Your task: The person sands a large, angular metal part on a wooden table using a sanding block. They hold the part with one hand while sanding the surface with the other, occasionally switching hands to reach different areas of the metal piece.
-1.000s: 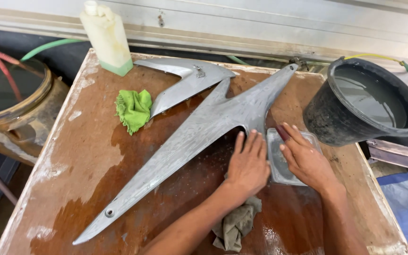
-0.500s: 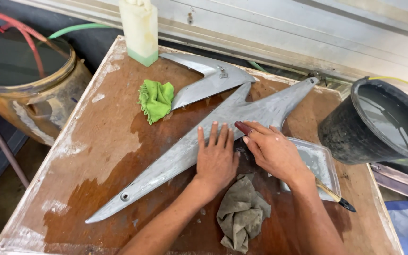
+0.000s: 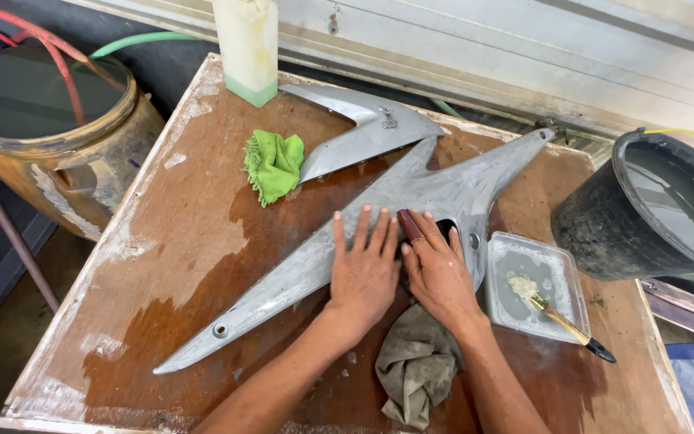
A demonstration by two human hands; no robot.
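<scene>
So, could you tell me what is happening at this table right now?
A person is working a long grey metal panel that lies across a wet wooden table. The left hand presses flat on the panel, and the right hand holds a small dark block against it. A grey rag lies below the wrists. To the right sit a plastic tray with a brush in it and a black bucket.

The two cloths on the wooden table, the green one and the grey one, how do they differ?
The green cloth is bright and clean-looking; the grey cloth is dull and grimy. The green cloth lies at the far side against the smaller metal piece, away from both hands; the grey cloth lies at the near edge, partly under the right hand's wrist. Both are crumpled, not folded.
</scene>
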